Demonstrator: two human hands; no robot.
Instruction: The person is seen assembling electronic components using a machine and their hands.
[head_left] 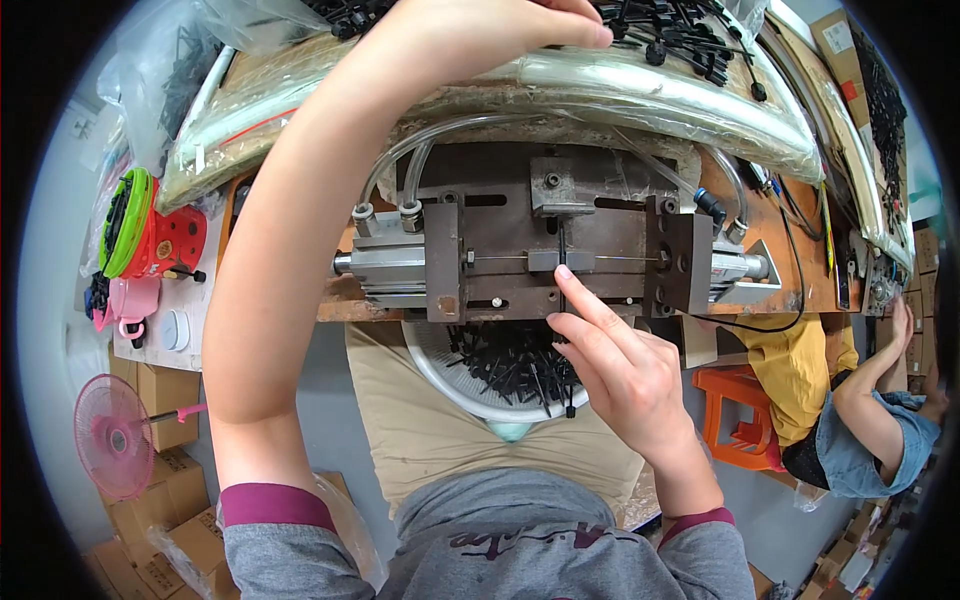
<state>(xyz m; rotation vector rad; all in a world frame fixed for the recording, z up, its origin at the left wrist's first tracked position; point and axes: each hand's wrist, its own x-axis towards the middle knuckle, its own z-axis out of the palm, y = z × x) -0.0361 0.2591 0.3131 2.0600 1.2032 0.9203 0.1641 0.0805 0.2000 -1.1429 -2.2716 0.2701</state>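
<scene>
My right hand [625,370] is at the middle of a brown metal clamping fixture [490,230]. One fingertip rests on a slim black plastic part [562,240] lying upright in the picture across the small grey jaws [542,261]. The other fingers are bent around the part's lower stretch, which they partly hide. My left hand [540,25] reaches over the fixture to a pile of black plastic parts [680,40] with stems and knobs. Its fingers are partly cut off by the upper edge, so what they hold, if anything, is hidden.
Silver air cylinders [390,262] with clear hoses flank the fixture. Below it, a white basket [425,360] of black parts sits at my lap. A red and green container [150,235] and a pink fan [115,435] are left. Another person [860,430] sits right, beside an orange stool [735,415].
</scene>
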